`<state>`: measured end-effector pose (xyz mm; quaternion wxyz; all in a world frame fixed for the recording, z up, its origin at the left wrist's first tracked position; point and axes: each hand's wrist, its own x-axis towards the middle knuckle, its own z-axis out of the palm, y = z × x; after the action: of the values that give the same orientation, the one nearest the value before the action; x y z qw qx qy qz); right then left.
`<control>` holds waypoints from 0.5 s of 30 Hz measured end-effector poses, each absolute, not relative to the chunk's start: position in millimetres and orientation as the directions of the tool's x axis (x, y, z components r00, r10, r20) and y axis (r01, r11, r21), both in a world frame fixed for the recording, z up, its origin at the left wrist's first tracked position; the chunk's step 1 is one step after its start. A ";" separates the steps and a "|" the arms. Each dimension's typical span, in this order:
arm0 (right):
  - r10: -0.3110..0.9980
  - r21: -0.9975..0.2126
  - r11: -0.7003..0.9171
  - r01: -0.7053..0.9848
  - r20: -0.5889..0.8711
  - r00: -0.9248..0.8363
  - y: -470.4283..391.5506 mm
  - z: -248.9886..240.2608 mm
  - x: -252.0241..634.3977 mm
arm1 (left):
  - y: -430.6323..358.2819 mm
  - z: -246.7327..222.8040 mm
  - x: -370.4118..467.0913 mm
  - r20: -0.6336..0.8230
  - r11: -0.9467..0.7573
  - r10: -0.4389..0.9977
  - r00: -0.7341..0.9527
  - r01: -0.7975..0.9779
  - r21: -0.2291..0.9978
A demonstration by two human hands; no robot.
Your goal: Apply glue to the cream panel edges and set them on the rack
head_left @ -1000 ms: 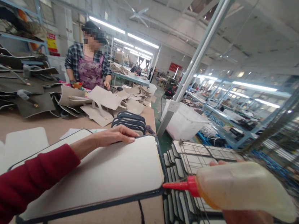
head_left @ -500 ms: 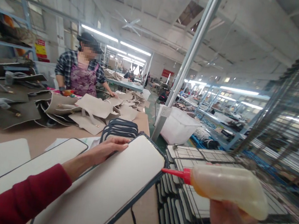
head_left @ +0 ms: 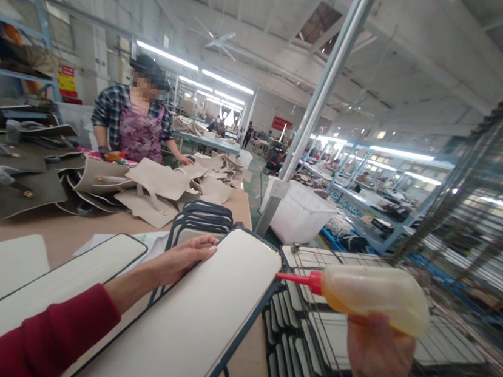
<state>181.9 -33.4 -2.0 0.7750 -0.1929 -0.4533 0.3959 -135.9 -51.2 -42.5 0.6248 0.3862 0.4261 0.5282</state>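
My left hand (head_left: 188,257) grips the upper left edge of a long white panel (head_left: 199,316) with a dark rim, held tilted over the table. In my right hand (head_left: 380,357) is a translucent squeeze bottle (head_left: 376,295) with amber liquid inside, lying sideways. Its red nozzle (head_left: 299,279) points left, and the tip meets the panel's rim near the upper right corner. A similar dark-rimmed panel (head_left: 60,284) lies on the table to the left, beside a plain white sheet (head_left: 2,280).
Dark-rimmed pieces (head_left: 202,216) stand behind the panel. Wire racks (head_left: 453,335) holding white panels are at the right. Beige bag pieces (head_left: 161,180) cover the far table (head_left: 242,209), where a person in an apron (head_left: 141,132) stands. A metal post (head_left: 320,99) rises ahead, beside a white bin (head_left: 301,213).
My right hand and the bottle have shifted left and slightly up, with the nozzle tip moving a little up along the panel's rim. The panel has shifted slightly.
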 end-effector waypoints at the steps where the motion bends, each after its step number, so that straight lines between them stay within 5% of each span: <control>1: 0.787 -0.662 0.614 -0.429 0.550 0.278 -30.3 -3.7 182.2 | -51.6 -42.8 -136.0 -0.128 0.146 0.989 0.075 -0.331 0.932; 15: 0.802 -0.727 0.592 -0.348 0.490 0.341 -23.3 -27.0 176.1 | -50.8 -53.0 -138.5 -0.144 0.161 0.986 0.078 -0.278 0.947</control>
<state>176.1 -23.3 -27.0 0.7768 -0.2592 -0.4386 0.3701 -138.5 -50.8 -53.0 0.6175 0.3972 0.4460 0.5118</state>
